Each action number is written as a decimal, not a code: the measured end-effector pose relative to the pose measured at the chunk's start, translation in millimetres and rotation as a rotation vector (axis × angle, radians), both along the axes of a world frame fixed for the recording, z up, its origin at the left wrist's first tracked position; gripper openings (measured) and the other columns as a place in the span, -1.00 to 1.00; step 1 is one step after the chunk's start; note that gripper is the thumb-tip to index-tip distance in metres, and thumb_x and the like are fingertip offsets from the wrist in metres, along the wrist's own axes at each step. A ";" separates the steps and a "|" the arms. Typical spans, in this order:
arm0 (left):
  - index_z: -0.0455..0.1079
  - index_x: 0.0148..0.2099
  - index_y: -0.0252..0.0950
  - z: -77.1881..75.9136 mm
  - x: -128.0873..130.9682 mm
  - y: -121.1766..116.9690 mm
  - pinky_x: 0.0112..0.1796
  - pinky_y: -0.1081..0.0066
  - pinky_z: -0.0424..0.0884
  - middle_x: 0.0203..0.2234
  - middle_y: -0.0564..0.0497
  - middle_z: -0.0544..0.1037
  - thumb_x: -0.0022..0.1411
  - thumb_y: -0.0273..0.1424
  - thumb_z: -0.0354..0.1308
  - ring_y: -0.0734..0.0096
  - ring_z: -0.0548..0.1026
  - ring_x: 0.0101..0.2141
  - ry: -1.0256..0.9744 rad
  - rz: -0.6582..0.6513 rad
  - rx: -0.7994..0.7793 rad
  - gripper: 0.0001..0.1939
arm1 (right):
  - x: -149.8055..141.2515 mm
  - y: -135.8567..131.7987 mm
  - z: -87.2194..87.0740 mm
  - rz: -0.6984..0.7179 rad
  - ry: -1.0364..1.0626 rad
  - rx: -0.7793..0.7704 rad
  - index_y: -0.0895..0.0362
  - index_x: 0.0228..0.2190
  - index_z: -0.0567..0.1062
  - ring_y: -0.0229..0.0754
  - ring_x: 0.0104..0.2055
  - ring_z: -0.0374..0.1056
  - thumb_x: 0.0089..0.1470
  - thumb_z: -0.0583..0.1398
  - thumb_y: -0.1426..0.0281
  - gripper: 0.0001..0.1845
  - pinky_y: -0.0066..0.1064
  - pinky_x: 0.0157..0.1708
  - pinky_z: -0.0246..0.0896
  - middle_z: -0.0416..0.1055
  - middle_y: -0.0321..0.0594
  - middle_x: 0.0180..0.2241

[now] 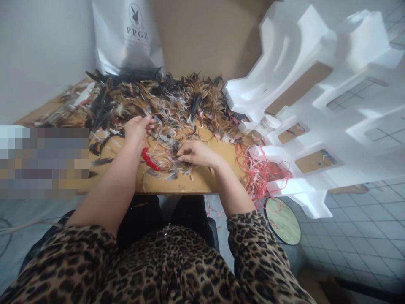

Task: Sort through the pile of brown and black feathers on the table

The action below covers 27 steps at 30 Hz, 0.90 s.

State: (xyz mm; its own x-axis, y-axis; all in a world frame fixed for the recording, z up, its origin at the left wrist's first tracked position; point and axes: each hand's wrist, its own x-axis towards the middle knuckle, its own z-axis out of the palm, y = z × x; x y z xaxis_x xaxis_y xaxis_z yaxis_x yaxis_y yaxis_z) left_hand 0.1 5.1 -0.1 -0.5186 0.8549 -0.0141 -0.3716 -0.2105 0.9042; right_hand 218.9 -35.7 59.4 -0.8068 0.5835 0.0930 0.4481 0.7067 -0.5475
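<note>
My left hand is closed in a pinch at the near side of a large heap of brown and black feathers. A small pale feather seems to stick out at its fingertips. To the right and nearer to me, my right hand has its thumb and fingers drawn together over loose feathers on the table. What lies between those fingers is too small to make out. A bright red curved piece, perhaps a bundle of string, lies between my hands, close to my left wrist.
White foam packing pieces stand at the right of the yellowish table. A tangle of pink-red string lies beside a white-lidded jar. A silver-white bag stands behind the feathers. A round mirror-like disc sits low at the right.
</note>
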 end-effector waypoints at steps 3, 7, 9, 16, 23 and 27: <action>0.29 -0.50 -0.34 0.9 0.9 -0.4 -0.68 0.65 0.14 -0.57 0.04 0.46 -0.06 -0.41 0.22 0.67 0.33 -0.65 -0.008 -0.010 0.005 -0.84 | 1.1 11.3 -5.4 -0.096 -0.070 0.143 0.13 -0.30 0.52 -0.21 -0.16 0.29 -0.06 0.17 0.43 -0.79 -0.37 -0.14 0.09 0.42 -0.20 -0.24; 0.32 -0.49 -0.34 1.0 2.2 -1.4 -0.66 0.65 0.17 -0.56 0.03 0.47 -0.07 -0.40 0.23 0.66 0.35 -0.64 -0.004 -0.047 0.023 -0.85 | 0.1 17.2 -7.1 -0.146 -0.162 0.269 0.08 -0.26 0.50 -0.12 -0.06 0.21 -0.06 0.17 0.42 -0.75 -0.26 -0.08 0.01 0.37 -0.18 -0.18; 0.34 -0.48 -0.35 1.3 3.5 -2.6 -0.65 0.64 0.19 -0.55 0.01 0.48 -0.06 -0.40 0.23 0.65 0.36 -0.63 0.010 -0.085 0.039 -0.85 | -3.4 16.6 -9.6 -0.132 -0.206 0.308 0.05 -0.24 0.49 -0.10 -0.05 0.18 -0.04 0.15 0.42 -0.74 -0.22 -0.06 -0.03 0.34 -0.18 -0.16; 0.36 -0.47 -0.36 2.3 7.5 -6.0 -0.65 0.63 0.20 -0.56 -0.01 0.48 -0.08 -0.40 0.25 0.63 0.36 -0.64 0.033 -0.210 0.046 -0.85 | -20.4 20.2 -19.2 -0.099 -0.271 0.332 0.03 -0.31 0.52 -0.06 -0.03 0.11 -0.03 0.15 0.40 -0.80 -0.15 -0.04 -0.09 0.32 -0.17 -0.14; 0.36 -0.49 -0.38 0.8 7.2 -6.1 -0.64 0.62 0.19 -0.55 -0.04 0.49 -0.10 -0.41 0.27 0.62 0.37 -0.62 0.049 -0.263 0.040 -0.84 | -30.3 52.9 -15.7 -0.240 0.178 -0.003 0.22 -0.43 0.48 -0.27 -0.31 0.26 -0.04 0.12 0.37 -0.81 -0.41 -0.22 0.13 0.40 -0.22 -0.38; 0.36 -0.49 -0.38 2.0 7.2 -7.7 -0.63 0.62 0.19 -0.54 -0.04 0.50 -0.13 -0.41 0.28 0.63 0.37 -0.62 0.029 -0.302 0.013 -0.83 | -29.4 64.6 -14.8 -0.295 0.346 -0.231 0.26 -0.42 0.46 -0.34 -0.44 0.24 -0.09 0.16 0.33 -0.77 -0.46 -0.32 0.17 0.40 -0.28 -0.48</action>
State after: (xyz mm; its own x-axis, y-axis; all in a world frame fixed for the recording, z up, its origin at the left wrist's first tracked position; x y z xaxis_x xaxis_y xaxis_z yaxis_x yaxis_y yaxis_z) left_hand 7.3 -2.6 2.0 -0.2410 0.9705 0.0087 -0.3928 -0.1057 0.9135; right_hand 189.5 28.9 44.6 -0.5495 0.8186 0.1673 0.3748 0.4204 -0.8263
